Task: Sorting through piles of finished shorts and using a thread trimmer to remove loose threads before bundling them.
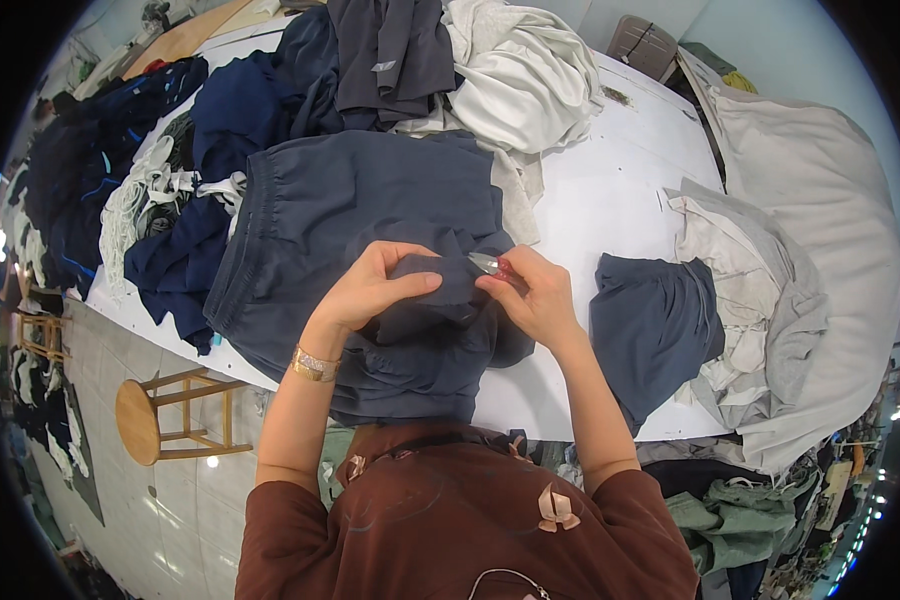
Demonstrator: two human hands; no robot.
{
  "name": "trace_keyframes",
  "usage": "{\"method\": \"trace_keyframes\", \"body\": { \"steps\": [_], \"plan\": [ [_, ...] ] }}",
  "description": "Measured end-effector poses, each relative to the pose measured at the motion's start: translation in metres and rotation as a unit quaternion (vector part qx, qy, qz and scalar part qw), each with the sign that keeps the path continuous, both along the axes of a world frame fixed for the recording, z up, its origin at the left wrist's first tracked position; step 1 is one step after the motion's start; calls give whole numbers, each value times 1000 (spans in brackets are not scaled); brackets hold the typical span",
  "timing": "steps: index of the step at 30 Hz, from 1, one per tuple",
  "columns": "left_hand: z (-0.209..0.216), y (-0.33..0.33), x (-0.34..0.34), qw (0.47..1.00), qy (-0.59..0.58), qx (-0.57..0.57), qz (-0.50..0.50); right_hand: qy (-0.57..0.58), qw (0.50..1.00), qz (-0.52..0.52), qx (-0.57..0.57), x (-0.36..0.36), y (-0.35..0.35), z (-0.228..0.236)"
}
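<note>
Nearest, the person's brown shirt (440, 520) fills the lower edge, with the forearms reaching over a pile of dark blue-grey pants (340, 205). The pile lies on a white table (635, 135), its gathered waistband toward the left. The left hand (382, 285), below which a gold-coloured bracelet (315, 364) circles the wrist, is closed in a pinch, thumb against fingers, on a fold of the pants. Just beside it, the right hand (532, 290) is curled around small snips (485, 263) with a silver blade and a red handle, the tip close to that fold; whether the blades are apart is too small to tell. To the left, a round wooden stool (138, 422) stands on the floor. Right of the hands lies a smaller folded dark garment (650, 320), touching crumpled pale grey cloth (755, 285). Beyond the pile sit navy clothes (240, 115), a charcoal garment (390, 70) and a heap of white cloth (525, 80). Farther off, a brown chair back (641, 47) rises behind the table.
</note>
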State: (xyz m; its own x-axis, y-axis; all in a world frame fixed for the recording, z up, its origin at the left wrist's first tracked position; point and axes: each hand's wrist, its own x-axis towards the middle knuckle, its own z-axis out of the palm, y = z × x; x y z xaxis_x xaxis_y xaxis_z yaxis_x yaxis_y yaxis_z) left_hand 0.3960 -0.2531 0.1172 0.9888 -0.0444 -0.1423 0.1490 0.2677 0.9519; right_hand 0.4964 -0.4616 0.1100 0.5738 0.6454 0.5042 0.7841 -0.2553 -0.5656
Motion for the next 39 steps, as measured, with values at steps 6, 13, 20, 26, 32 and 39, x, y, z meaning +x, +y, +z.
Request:
{"method": "trace_keyframes", "body": {
  "steps": [6,13,20,26,32,39],
  "plan": [
    [9,-4,-1,996,-7,82,22,12,1000,11,-27,1,3,6],
    [11,-4,-2,993,-12,118,24,133,991,23,-4,3,6,3],
    [18,-10,0,993,-37,112,12,397,904,131,87,1,21,-5],
    [18,-1,-4,961,-36,270,40,462,868,58,173,8,14,7],
    [18,0,-4,971,-53,223,64,458,873,39,162,16,8,-3],
    [13,-2,-4,995,-33,69,67,305,940,-5,154,5,14,-3]
  ]
}}
